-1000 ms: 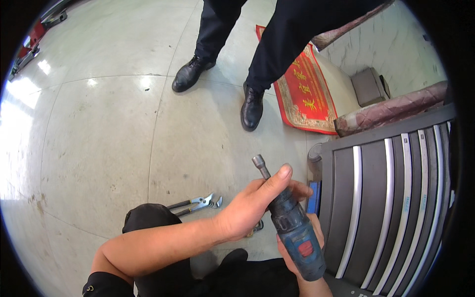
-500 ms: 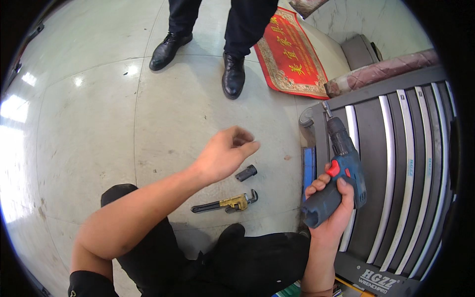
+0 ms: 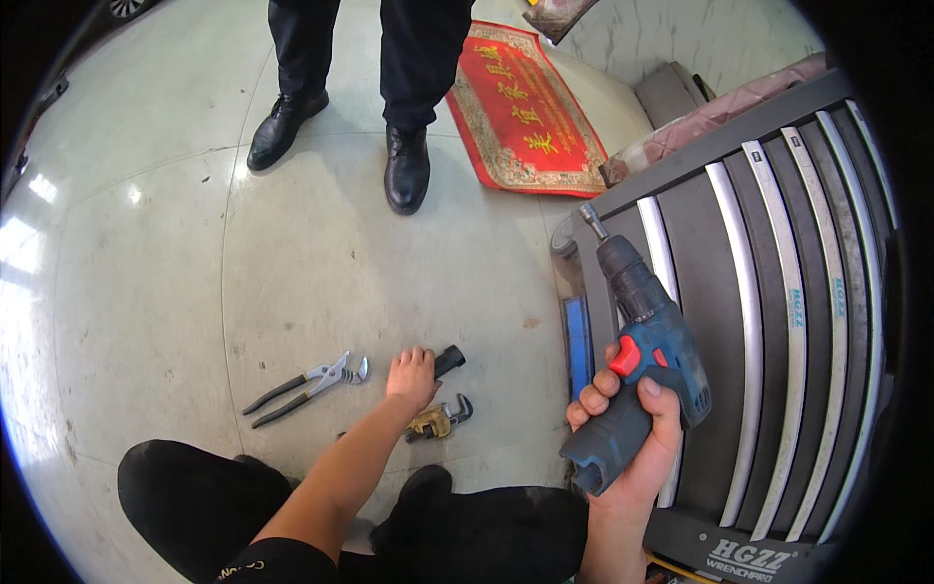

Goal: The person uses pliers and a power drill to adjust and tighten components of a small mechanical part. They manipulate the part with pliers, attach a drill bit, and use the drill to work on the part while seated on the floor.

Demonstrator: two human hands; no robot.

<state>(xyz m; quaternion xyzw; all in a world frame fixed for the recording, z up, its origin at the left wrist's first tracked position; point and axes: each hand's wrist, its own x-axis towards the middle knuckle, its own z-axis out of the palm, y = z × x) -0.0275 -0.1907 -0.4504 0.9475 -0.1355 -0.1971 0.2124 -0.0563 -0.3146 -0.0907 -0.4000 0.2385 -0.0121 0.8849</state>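
My right hand grips a blue and black cordless drill with a red trigger. A metal socket bit points up from its chuck, and the foot of its handle is an open hollow. Down at the floor, my left hand has its fingers curled over one end of a small black battery pack. Just below that hand lies a yellow pipe wrench, its handle partly hidden by my forearm. To the left rest grey water pump pliers with black handles, spread apart.
A dark tool cabinet with silver drawer handles stands close on the right, on castors. Another person in black shoes stands ahead. A red mat lies beyond, near a rolled pinkish pad.
My left hand has gone down from the air onto the battery pack. The pliers have come into sight as my arm moved and the view shifted. The drill stays in my right hand.
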